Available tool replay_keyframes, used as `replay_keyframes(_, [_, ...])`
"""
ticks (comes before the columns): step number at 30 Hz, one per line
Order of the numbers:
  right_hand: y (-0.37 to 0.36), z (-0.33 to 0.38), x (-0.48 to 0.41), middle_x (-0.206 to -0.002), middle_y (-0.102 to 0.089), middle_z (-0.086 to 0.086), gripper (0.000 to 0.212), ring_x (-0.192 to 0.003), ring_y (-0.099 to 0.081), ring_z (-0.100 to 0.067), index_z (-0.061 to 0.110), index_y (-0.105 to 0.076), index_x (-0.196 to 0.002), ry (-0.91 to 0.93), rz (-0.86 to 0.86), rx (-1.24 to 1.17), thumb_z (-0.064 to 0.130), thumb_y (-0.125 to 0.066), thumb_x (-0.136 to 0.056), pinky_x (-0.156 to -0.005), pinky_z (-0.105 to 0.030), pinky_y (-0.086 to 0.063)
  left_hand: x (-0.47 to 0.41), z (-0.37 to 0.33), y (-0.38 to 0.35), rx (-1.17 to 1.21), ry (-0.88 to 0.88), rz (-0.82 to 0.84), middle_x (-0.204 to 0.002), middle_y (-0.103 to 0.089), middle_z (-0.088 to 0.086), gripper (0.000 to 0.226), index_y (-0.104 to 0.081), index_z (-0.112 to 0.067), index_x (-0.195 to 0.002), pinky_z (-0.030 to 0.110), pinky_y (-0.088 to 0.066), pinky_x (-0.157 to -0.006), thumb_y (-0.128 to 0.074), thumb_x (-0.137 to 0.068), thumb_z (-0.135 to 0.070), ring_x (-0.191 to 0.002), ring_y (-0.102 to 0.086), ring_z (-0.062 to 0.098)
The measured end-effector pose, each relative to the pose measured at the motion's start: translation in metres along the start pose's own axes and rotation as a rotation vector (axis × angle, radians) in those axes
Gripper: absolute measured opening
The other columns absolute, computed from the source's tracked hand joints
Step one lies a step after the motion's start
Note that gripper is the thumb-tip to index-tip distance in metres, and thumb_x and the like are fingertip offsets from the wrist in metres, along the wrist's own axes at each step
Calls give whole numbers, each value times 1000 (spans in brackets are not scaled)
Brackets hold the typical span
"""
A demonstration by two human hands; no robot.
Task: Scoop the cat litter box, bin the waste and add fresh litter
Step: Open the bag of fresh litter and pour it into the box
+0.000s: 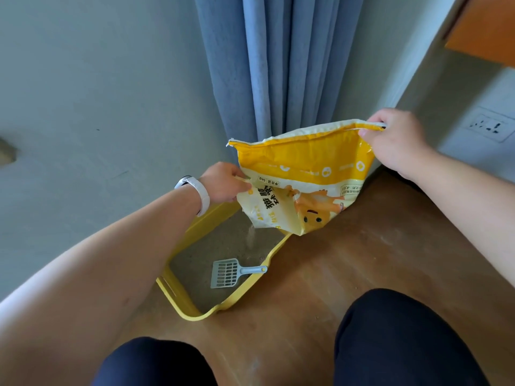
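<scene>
Two dark-clad knees (404, 338) frame the bottom edge, and we read upward from them. At centre frame the yellow litter box (178, 299) sits on the wooden floor (362, 260), its long axis running from lower left to upper right. The grey slotted scoop (228, 273) lies on the litter in its near half, handle toward the right rim. Over the far half hangs the inverted litter bag (303, 162), slanting from upper right down to lower left. A thin stream of litter (251, 238) falls from its low mouth into the box. The left hand (223, 182), nearer the mouth, pinches the bag's left edge just above the stream. The right hand (395, 137), higher in the frame, curls its fingers round the raised closed end. We judge that the pour depends on this tilt. A blue curtain (278, 65) hangs behind.
</scene>
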State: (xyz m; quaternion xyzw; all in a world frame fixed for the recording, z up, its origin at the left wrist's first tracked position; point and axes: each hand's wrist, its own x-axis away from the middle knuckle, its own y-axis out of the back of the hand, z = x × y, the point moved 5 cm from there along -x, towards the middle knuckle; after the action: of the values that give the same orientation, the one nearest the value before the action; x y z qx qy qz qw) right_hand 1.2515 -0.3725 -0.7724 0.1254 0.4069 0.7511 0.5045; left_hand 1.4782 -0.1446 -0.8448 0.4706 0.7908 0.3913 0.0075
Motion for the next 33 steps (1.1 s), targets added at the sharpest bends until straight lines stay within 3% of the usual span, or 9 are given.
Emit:
replay_keyframes(6, [-5,-16,25,-76,-60,-1,8,-73,-55,-22,20,-62,-83,-30,-12,19,25,-66,-88,-64,-28,-36,15,2,8,-18,-11,-52,-106,-69,4,29,-64,-14,-118,41,-59,-83,-65,-90,-21,-92,-69,21])
replay_keyframes(12, [-30,-70,61,-66,-60,-9,25,-69,-57,-33,7,-58,-77,-113,61,87,28,-61,-90,-58,-35,-40,25,-11,11,-295,-98,-126,-119,-60,3,33,-60,-23,-124,34,-54,-77,-62,-91,-28,-93,-60,19])
replay_keyframes(16, [-54,-100,78,-75,-63,-7,19,-76,-60,-32,10,-58,-83,-200,195,122,26,-55,-94,-59,-33,-40,26,-15,8,-352,-143,-142,-123,-56,3,32,-57,-24,-124,35,-52,-82,-61,-92,-28,-97,-57,21])
replay_keyframes(21, [-85,-125,99,-85,-59,-10,14,-85,-58,-34,10,-51,-83,-295,370,174,18,-49,-94,-64,-33,-39,25,-18,5,-361,-193,-184,-105,-54,-1,26,-56,-24,-117,25,-41,-57,-59,-92,-26,-79,-53,16])
replay_keyframes(23, [-95,-129,107,-97,-61,-13,6,-88,-58,-32,10,-53,-91,-342,455,170,16,-50,-91,-68,-32,-42,24,-19,6,-383,-217,-207,-104,-54,-2,25,-55,-24,-116,26,-40,-62,-59,-91,-25,-84,-52,18])
replay_keyframes(25, [-103,-126,115,-103,-61,-11,16,-90,-59,-29,17,-53,-101,-370,561,148,15,-53,-85,-68,-31,-45,23,-20,9,-409,-231,-217,-105,-53,-2,26,-53,-23,-116,27,-38,-70,-60,-90,-26,-88,-50,19])
replay_keyframes(30, [-89,-82,102,-79,-59,0,26,-79,-56,-19,20,-59,-86,-347,529,-204,-2,-59,-72,-61,-25,-41,23,-23,15,-481,-271,-174,-107,-46,-8,32,-48,-23,-121,28,-38,-74,-60,-91,-28,-90,-50,19])
replay_keyframes(33, [-78,-36,85,-115,-60,2,59,-103,-58,-14,33,-54,-120,-220,642,-432,7,-67,-68,-79,-28,-48,25,-21,20,-476,-280,-169,-108,-48,-8,30,-49,-23,-119,29,-40,-73,-60,-91,-27,-90,-53,20])
